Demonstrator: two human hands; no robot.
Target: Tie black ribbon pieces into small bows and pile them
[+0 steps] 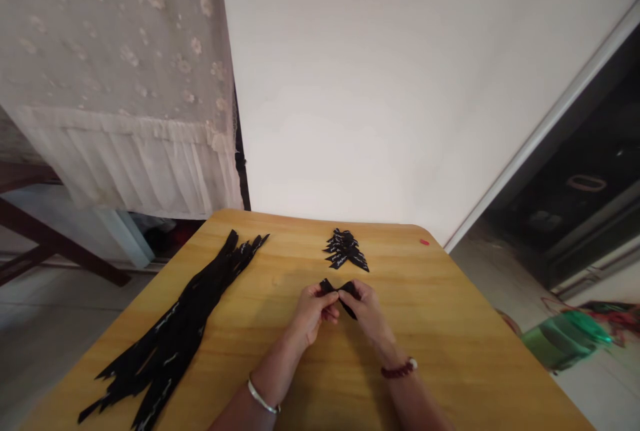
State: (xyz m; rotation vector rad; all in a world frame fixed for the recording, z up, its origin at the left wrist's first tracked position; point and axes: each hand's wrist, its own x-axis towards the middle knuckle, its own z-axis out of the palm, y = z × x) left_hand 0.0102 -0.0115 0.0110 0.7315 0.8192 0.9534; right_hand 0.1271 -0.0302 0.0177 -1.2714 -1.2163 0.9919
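Observation:
Between my two hands, just above the middle of the wooden table (280, 324), is a black ribbon bow (349, 289) with loops out to both sides. My left hand (314, 311) pinches it on the left, thumb and fingers near its centre. My right hand (364, 307) grips the right side, thumbs almost meeting at the middle. Beyond the hands lies a small stack of black ribbon bows (344, 248) with white lettering. To the left a long bundle of black ribbon strips (185, 317), also printed in white, stretches diagonally across the table.
A small red object (424, 242) rests near the table's far right corner. The white wall panel (350, 84) rises behind the far edge. A lace curtain (125, 84) hangs at left. Down on the right is a green transparent container (565, 341); a dark wooden stand (45, 237) is at left.

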